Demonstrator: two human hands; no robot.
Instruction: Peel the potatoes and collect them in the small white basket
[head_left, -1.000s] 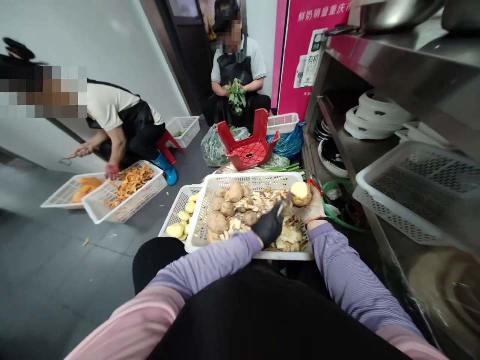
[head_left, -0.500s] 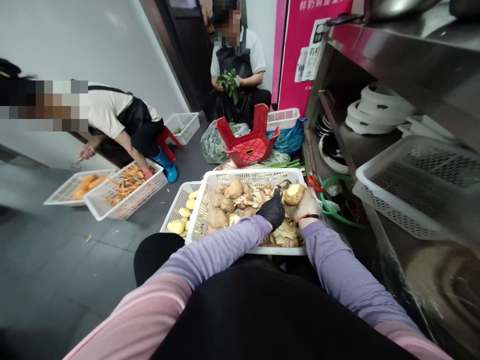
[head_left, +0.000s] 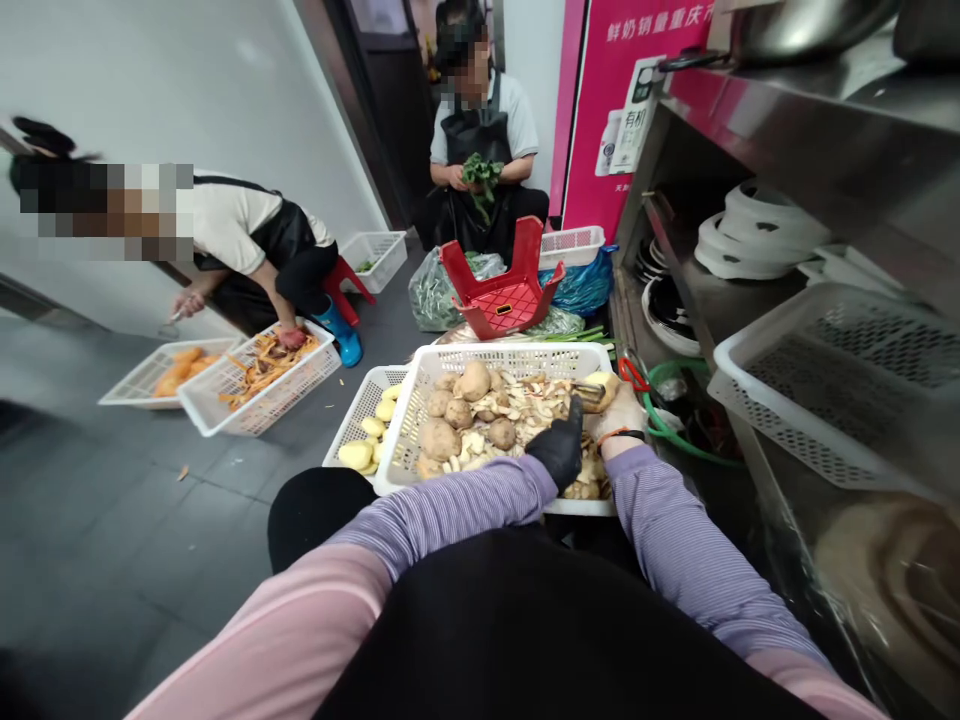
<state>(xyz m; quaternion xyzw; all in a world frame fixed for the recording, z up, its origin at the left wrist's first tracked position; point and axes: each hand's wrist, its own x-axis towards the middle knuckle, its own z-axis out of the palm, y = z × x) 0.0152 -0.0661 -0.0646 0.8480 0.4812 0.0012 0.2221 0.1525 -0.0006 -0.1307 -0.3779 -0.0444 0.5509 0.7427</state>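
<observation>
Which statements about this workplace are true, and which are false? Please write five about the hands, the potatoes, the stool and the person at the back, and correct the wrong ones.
1. The left hand wears a black glove and holds a metallic peeler. True.
2. The right hand holds a partly peeled brown potato. True.
3. The peeled yellow potatoes lie to the right of the large white plastic basket. False: they lie to its left, in another white basket.
4. The red plastic stool just beyond the large basket stands on its legs. False: it is upside down, legs pointing up.
5. The person at the back holds leafy green vegetables. True.
</observation>
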